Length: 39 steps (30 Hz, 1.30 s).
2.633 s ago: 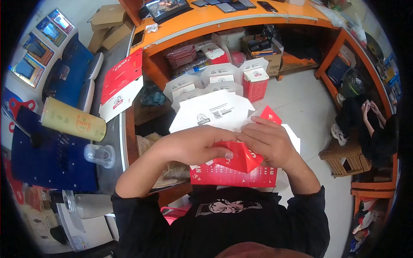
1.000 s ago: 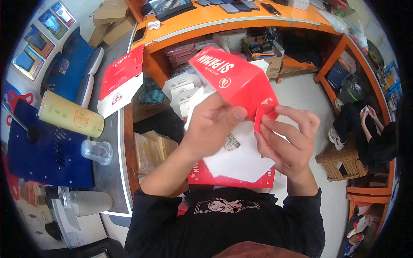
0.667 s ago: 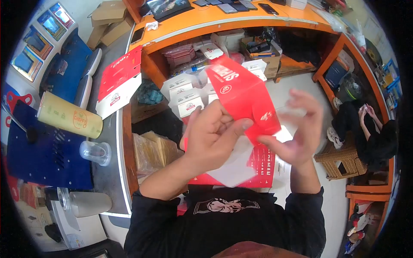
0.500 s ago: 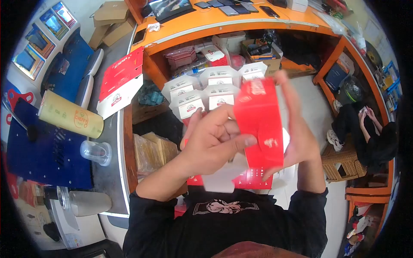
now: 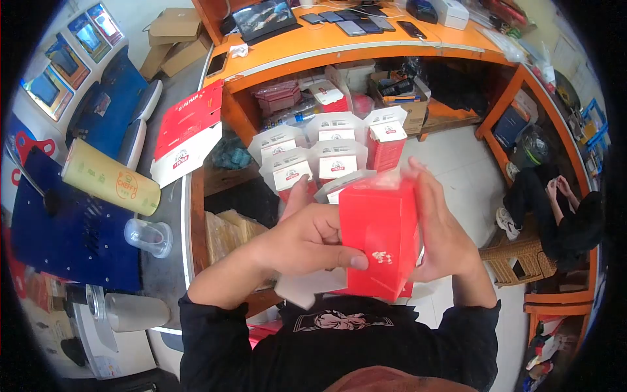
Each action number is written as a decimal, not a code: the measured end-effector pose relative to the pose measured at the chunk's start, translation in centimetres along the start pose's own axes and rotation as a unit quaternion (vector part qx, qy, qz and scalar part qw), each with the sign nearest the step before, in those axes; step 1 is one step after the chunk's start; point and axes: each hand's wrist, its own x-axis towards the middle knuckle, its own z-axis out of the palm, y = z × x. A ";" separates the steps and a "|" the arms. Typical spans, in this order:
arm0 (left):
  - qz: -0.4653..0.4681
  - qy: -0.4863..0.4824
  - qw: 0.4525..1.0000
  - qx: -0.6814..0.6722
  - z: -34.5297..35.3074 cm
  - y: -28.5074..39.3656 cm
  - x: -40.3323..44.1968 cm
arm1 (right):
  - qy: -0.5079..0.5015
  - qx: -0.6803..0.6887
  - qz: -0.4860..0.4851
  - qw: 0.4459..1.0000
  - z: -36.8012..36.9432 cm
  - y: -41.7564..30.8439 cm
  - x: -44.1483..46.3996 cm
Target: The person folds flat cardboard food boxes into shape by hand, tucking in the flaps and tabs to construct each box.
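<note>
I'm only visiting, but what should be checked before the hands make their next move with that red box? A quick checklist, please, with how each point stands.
1. Left hand holding the red box: ok, its thumb lies on the printed side.
2. Right hand pressing the box: cannot tell; it is at the other side, partly blurred.
3. White flap below the left hand folded in: not ok, it sticks out.
4. Inside of the box checked: cannot tell, it is hidden.
5. Flat carton sheet out of the way: ok, it lies on the side counter, apart from both hands.
</note>
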 end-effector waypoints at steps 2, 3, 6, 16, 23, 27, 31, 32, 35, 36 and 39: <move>0.010 -0.030 0.999 0.012 -0.7 -0.4 0.3 | -0.030 0.042 0.020 0.998 0.9 1.2 -1.2; 0.016 -0.046 0.999 0.018 -0.9 -0.5 0.5 | -0.040 0.044 0.018 0.998 1.1 1.0 -1.3; -0.036 -0.026 0.997 0.062 -0.9 -0.6 -0.3 | -0.053 0.033 0.010 0.998 1.4 0.4 -1.1; 0.030 0.027 0.985 -0.166 -1.9 0.1 0.0 | -0.106 0.148 0.053 0.982 1.9 1.4 -1.5; 0.058 0.083 0.957 -0.272 -4.7 -2.3 2.6 | -0.108 0.391 0.156 0.901 5.1 3.1 -2.2; 0.107 0.148 0.957 -0.227 -5.9 -4.8 2.0 | -0.093 0.531 0.217 0.814 5.5 4.5 -2.8; 0.179 0.227 0.957 -0.036 -8.5 -5.3 2.9 | -0.136 0.626 0.287 0.713 6.1 5.3 -4.2; 0.192 0.236 0.953 0.014 -9.1 -5.4 3.3 | -0.147 0.646 0.301 0.686 6.1 5.3 -4.3; 0.207 0.218 0.947 0.115 -10.2 -6.0 4.9 | -0.196 0.676 0.343 0.622 7.9 7.1 -6.0; 0.201 0.203 0.953 0.106 -9.8 -6.5 5.2 | -0.186 0.697 0.318 0.615 8.7 8.1 -7.0; 0.163 0.180 0.960 0.143 -9.3 -6.5 5.6 | -0.119 0.763 0.273 0.573 9.8 9.2 -8.2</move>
